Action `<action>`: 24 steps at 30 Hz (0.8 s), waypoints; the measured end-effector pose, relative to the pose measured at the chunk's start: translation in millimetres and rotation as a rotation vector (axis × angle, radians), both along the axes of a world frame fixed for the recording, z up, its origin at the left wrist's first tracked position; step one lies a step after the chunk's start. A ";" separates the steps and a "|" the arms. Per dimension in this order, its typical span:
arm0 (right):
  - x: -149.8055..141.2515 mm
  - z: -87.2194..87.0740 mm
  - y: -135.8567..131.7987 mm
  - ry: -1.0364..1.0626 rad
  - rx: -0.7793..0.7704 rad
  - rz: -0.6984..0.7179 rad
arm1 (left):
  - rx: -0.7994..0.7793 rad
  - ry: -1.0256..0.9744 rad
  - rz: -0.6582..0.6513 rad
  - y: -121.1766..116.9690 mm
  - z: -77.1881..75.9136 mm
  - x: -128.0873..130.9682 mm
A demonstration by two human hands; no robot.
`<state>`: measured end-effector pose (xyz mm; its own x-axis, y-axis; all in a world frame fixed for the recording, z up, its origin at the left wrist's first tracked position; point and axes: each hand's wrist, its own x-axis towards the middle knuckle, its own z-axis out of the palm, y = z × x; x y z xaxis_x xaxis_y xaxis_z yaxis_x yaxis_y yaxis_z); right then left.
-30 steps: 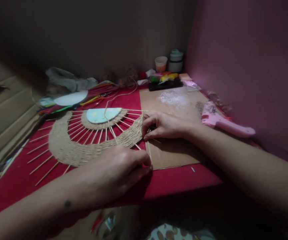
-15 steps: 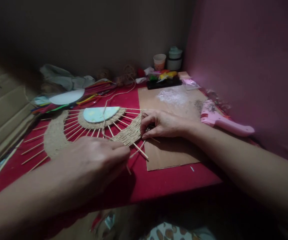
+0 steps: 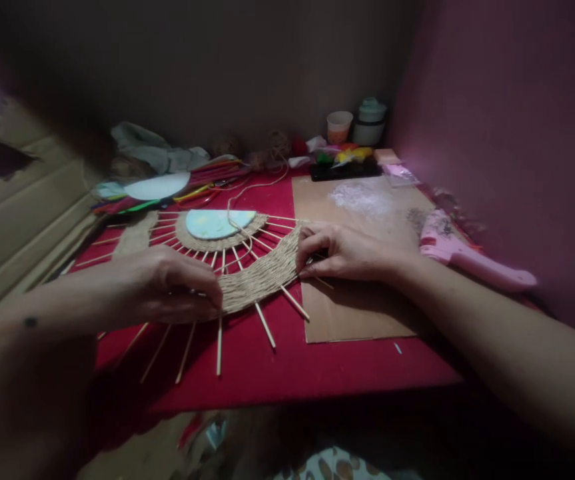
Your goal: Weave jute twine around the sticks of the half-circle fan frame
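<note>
A half-round weaving with wooden sticks (image 3: 266, 327) fanning outward lies on the red cloth. Its outer woven twine band (image 3: 260, 279) runs between my two hands. My left hand (image 3: 180, 283) is closed on the band's front edge, left of the middle, fingers on top and thumb hidden. My right hand (image 3: 330, 252) pinches the band at its right end; its fingertips are partly hidden. A pale blue patterned half-disc (image 3: 217, 224) sits at the centre, edged by a narrower woven ring. A loose strand of twine (image 3: 230, 212) crosses over it.
Cardboard (image 3: 362, 313) lies under my right hand. A pink glue gun (image 3: 482, 263) rests at the right by the wall. Behind are a paper cup (image 3: 340, 127), a lidded container (image 3: 370, 121), a black tray (image 3: 337, 172), and coloured sticks with a white half-disc (image 3: 157, 187) at the left.
My left hand has moved left and back from the front sticks to the band's edge, uncovering more band and sticks. My right hand stays at the band's right end. The view has shifted slightly left.
</note>
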<state>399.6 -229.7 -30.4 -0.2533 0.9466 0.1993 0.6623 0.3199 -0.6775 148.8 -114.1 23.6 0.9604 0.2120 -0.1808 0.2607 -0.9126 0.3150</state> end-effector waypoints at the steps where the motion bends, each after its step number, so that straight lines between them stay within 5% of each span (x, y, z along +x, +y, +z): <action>1: -0.3 0.1 -0.7 -0.003 0.009 0.005 | -0.116 0.099 -0.045 3.2 3.8 -0.3; 3: -2.4 1.6 -3.1 -0.007 0.032 -0.003 | -0.236 0.182 -0.092 10.6 6.9 -0.2; 10: -30.1 12.8 -13.6 0.027 0.215 -0.094 | -0.209 0.142 -0.137 15.1 -1.6 1.1; 19: -74.3 12.3 15.3 -0.182 -0.098 0.069 | -0.206 0.095 -0.186 12.0 -2.3 3.2; 24: -80.3 8.7 27.5 -0.188 -0.199 0.022 | -0.270 0.081 -0.166 13.8 -3.0 2.8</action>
